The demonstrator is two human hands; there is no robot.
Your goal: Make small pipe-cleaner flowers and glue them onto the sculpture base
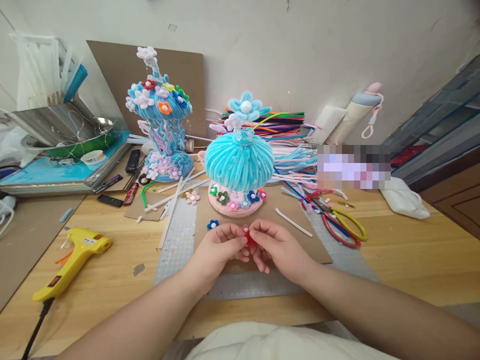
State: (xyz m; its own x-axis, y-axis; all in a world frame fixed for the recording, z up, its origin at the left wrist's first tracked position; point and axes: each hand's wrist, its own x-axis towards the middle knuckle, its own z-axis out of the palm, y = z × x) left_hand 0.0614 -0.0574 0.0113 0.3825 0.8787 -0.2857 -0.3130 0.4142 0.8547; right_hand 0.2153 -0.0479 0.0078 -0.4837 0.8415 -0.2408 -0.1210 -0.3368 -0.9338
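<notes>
I am pinching a small red piece (250, 239) between the thumb and forefinger of my left hand (225, 241) and those of my right hand (276, 244), the tips nearly meeting; a pale bead (246, 229) is showing at its upper edge, while my fingers are hiding most of its shape. The lower fingers of my right hand are hanging loosely. I am holding the piece over the cardboard (313, 245), just in front of the pink base (234, 211), which is carrying many-coloured flowers under a turquoise dome (239, 160). A blue flower (213, 224) is lying just beyond my left hand, and a white stem (293, 222) is slanting off to the right. Beneath the cardboard, a grey mat (258, 290) is covering part of the table (405, 240). Farther right, scissors (328, 209) are resting with red and yellow handles towards me; well to the left, a yellow glue gun (71, 265) is lying. Behind, a flowered blue model (158, 107) is standing left of the dome, and loose stems (294, 155) are spreading out to the right.
</notes>
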